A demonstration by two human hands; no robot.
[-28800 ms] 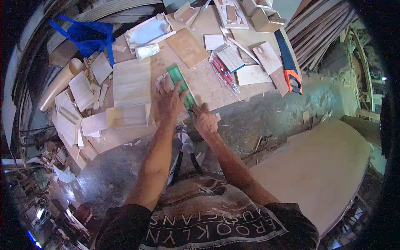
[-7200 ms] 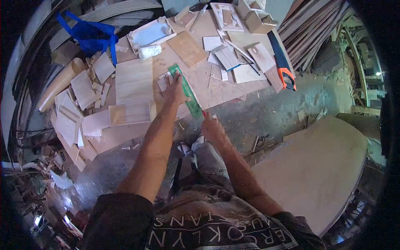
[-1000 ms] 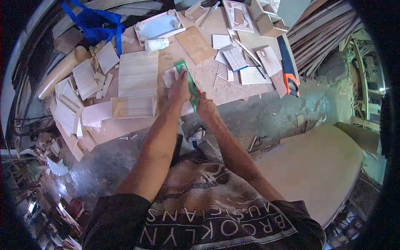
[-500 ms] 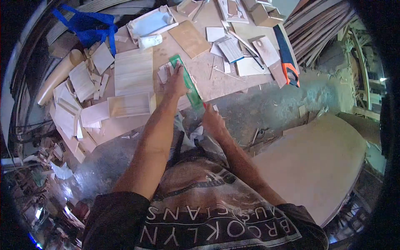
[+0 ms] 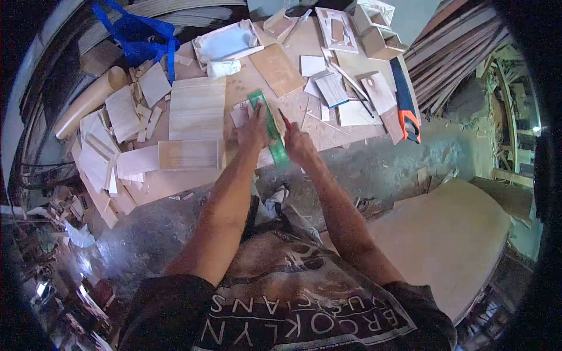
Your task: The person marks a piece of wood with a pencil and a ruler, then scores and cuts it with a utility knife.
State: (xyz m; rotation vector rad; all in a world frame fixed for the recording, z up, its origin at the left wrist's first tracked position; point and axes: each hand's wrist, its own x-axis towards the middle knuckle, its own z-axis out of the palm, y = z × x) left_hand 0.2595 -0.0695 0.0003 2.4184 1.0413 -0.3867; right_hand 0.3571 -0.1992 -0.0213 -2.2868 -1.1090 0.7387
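While the left hand lies flat with spread fingers on a green ruler, pinning it over a small pale wooden piece on the work board, the right hand is closed around a thin red-handled tool. Its tip points to the far side, just beside the ruler's right edge. The ruler runs slantwise from far left to near right, and its near end sticks out past the board's near edge.

By the look of it, the stroke along the ruler is in hand rather than finished: the straightedge is set and held down and the tool is at the edge, but no line or parted strip can be made out under the hands. A few thin slivers lie on the board just right of the tool, and cut panels and offcuts sit to the left. On the far right lies a handsaw, untouched, well apart from both hands
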